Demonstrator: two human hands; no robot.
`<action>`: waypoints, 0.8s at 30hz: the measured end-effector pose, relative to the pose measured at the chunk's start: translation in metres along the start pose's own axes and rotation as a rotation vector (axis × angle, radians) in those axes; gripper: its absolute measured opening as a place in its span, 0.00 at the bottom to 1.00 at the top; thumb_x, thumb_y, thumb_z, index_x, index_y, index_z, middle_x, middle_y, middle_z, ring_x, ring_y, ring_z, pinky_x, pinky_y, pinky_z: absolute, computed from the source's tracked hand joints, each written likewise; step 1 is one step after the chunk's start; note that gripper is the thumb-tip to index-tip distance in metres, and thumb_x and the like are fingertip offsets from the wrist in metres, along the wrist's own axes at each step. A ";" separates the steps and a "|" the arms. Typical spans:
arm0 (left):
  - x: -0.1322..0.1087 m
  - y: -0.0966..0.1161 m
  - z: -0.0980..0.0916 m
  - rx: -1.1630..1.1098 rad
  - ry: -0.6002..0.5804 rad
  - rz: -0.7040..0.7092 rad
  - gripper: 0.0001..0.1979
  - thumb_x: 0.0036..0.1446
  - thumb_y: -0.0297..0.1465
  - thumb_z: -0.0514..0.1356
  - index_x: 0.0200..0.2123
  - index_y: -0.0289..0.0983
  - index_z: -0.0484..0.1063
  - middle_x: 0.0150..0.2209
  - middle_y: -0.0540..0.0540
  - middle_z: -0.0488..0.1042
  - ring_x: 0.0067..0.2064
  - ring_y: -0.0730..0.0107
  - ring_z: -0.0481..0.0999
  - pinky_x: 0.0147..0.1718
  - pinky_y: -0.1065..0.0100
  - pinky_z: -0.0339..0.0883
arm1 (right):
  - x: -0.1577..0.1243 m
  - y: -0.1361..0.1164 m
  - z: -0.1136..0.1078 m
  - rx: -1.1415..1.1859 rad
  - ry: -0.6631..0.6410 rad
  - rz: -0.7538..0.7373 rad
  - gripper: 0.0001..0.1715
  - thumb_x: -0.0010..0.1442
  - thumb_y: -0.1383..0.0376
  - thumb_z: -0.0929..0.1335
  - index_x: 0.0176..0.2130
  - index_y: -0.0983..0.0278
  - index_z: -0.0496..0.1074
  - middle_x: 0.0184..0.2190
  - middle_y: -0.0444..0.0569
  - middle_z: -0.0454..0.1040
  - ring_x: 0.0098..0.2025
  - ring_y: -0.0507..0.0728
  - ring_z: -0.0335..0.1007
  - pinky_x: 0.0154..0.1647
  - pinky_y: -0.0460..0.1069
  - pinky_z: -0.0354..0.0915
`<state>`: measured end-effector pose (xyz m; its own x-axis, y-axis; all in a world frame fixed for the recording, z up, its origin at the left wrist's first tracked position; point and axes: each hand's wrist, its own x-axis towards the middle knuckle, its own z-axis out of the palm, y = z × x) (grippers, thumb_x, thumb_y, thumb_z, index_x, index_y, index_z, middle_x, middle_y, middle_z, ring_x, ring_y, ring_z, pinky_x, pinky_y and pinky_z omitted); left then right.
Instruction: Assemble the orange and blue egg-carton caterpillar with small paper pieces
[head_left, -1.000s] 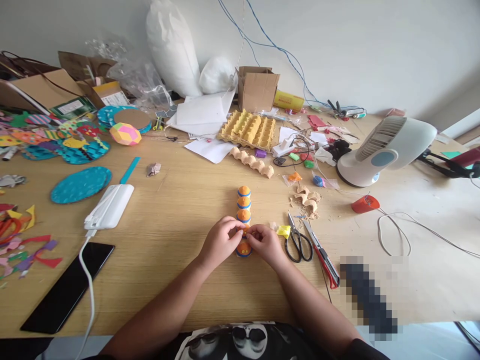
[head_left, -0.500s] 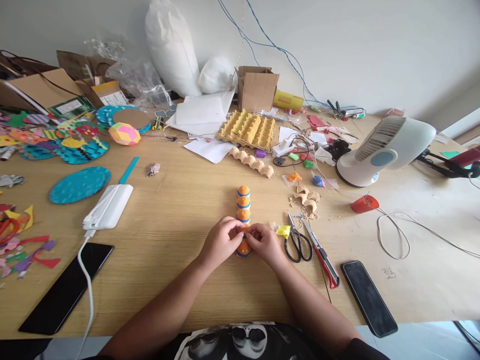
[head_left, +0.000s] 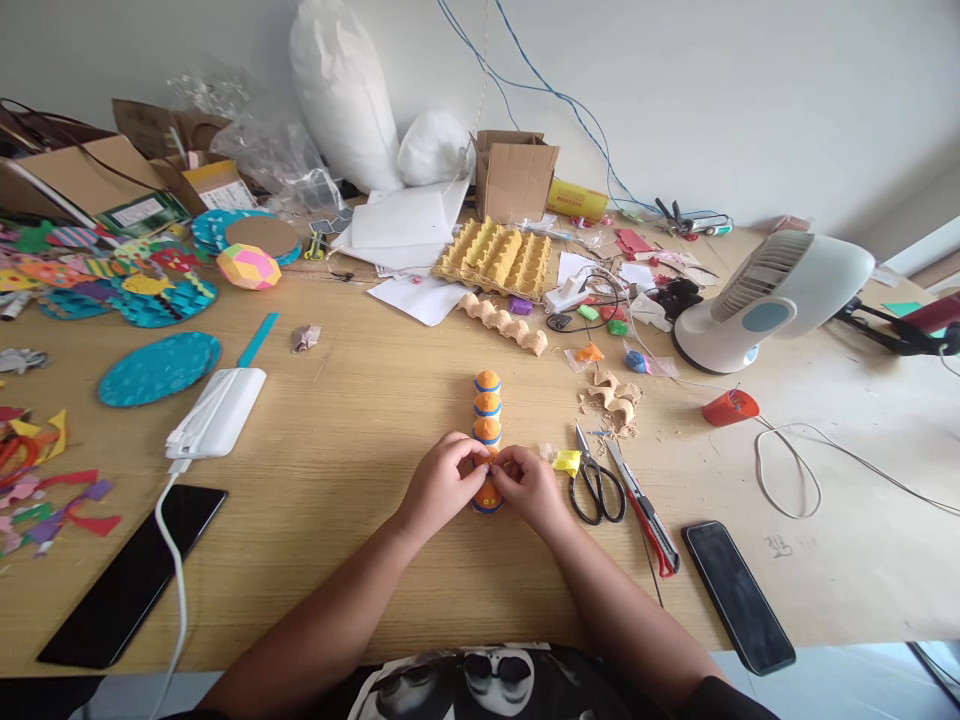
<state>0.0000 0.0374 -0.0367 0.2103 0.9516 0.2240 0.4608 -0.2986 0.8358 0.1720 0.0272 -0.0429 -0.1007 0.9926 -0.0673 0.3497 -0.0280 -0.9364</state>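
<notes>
An orange egg-carton caterpillar [head_left: 487,405] with blue bands lies lengthwise on the table in front of me. Its nearest bump carries small yellow dots. My left hand [head_left: 445,478] and my right hand [head_left: 529,484] meet over the bumps at its near end, fingertips pinched together from both sides. Whatever small piece sits between the fingertips is hidden by them. To the right of my right hand lie a yellow lump in clear wrap [head_left: 567,462], black-handled scissors [head_left: 598,490] and a red-and-grey utility knife [head_left: 646,515].
A cut carton strip [head_left: 504,322] and a yellow egg tray [head_left: 495,258] lie farther back. Carton scraps [head_left: 613,397] lie beyond the scissors. A white fan [head_left: 765,300] and a phone [head_left: 739,595] are on the right; a power bank [head_left: 217,412] and a black tablet-like slab [head_left: 131,578] on the left.
</notes>
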 end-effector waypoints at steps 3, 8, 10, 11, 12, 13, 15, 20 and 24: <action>0.000 0.000 0.000 -0.005 0.001 0.004 0.06 0.58 0.26 0.63 0.38 0.41 0.76 0.40 0.47 0.76 0.41 0.67 0.77 0.41 0.66 0.74 | 0.000 -0.001 -0.001 0.010 0.004 0.006 0.03 0.54 0.65 0.69 0.31 0.62 0.72 0.19 0.40 0.64 0.21 0.51 0.56 0.22 0.46 0.54; -0.001 0.000 0.000 -0.014 0.003 0.010 0.06 0.58 0.26 0.62 0.39 0.41 0.76 0.40 0.46 0.76 0.43 0.66 0.77 0.43 0.66 0.74 | 0.000 -0.004 -0.002 0.026 0.011 0.024 0.04 0.54 0.64 0.69 0.31 0.62 0.71 0.19 0.40 0.63 0.21 0.51 0.56 0.22 0.46 0.53; -0.001 -0.001 0.000 -0.017 0.000 0.007 0.07 0.58 0.25 0.62 0.39 0.41 0.76 0.41 0.46 0.75 0.43 0.67 0.77 0.43 0.66 0.74 | 0.001 -0.004 -0.002 0.034 0.010 0.030 0.04 0.54 0.64 0.69 0.31 0.62 0.71 0.19 0.40 0.63 0.22 0.51 0.55 0.22 0.46 0.53; -0.001 -0.001 0.000 -0.019 -0.003 0.005 0.07 0.58 0.25 0.62 0.39 0.41 0.76 0.41 0.47 0.75 0.43 0.67 0.77 0.43 0.65 0.74 | 0.001 -0.004 -0.002 0.038 0.010 0.032 0.03 0.54 0.64 0.69 0.31 0.62 0.71 0.19 0.40 0.63 0.22 0.51 0.55 0.22 0.46 0.52; -0.001 -0.001 0.000 -0.021 -0.007 0.003 0.07 0.58 0.24 0.62 0.39 0.41 0.76 0.41 0.46 0.75 0.43 0.67 0.77 0.43 0.65 0.74 | 0.001 -0.004 -0.002 0.042 0.009 0.031 0.03 0.54 0.64 0.69 0.31 0.62 0.71 0.19 0.40 0.63 0.22 0.50 0.55 0.22 0.46 0.52; -0.001 0.000 0.000 -0.024 -0.010 0.001 0.08 0.57 0.24 0.62 0.39 0.41 0.75 0.41 0.46 0.75 0.43 0.67 0.77 0.43 0.65 0.74 | 0.001 -0.004 -0.002 0.045 0.010 0.030 0.03 0.54 0.64 0.69 0.31 0.62 0.71 0.19 0.40 0.63 0.22 0.50 0.55 0.22 0.46 0.52; -0.001 0.000 0.000 -0.029 -0.016 -0.003 0.09 0.57 0.23 0.61 0.39 0.41 0.75 0.41 0.46 0.75 0.43 0.67 0.77 0.44 0.65 0.74 | 0.001 -0.004 -0.003 0.049 0.008 0.029 0.03 0.54 0.64 0.69 0.30 0.62 0.71 0.19 0.39 0.62 0.22 0.50 0.55 0.22 0.46 0.52; -0.001 0.002 -0.001 -0.040 -0.026 0.002 0.09 0.57 0.23 0.61 0.40 0.41 0.75 0.43 0.46 0.75 0.44 0.66 0.77 0.45 0.65 0.74 | 0.001 -0.005 -0.004 0.058 0.003 0.041 0.05 0.55 0.63 0.69 0.30 0.62 0.71 0.19 0.39 0.62 0.22 0.50 0.54 0.22 0.46 0.51; -0.001 0.003 -0.001 -0.040 -0.028 0.004 0.09 0.58 0.24 0.61 0.40 0.41 0.75 0.42 0.46 0.75 0.44 0.66 0.77 0.45 0.65 0.74 | 0.001 -0.006 -0.004 0.067 0.001 0.049 0.05 0.55 0.63 0.69 0.30 0.63 0.72 0.19 0.40 0.63 0.21 0.50 0.55 0.22 0.46 0.51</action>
<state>0.0000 0.0355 -0.0339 0.2366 0.9479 0.2133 0.4255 -0.2984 0.8544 0.1741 0.0289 -0.0363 -0.0838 0.9901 -0.1128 0.2906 -0.0840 -0.9532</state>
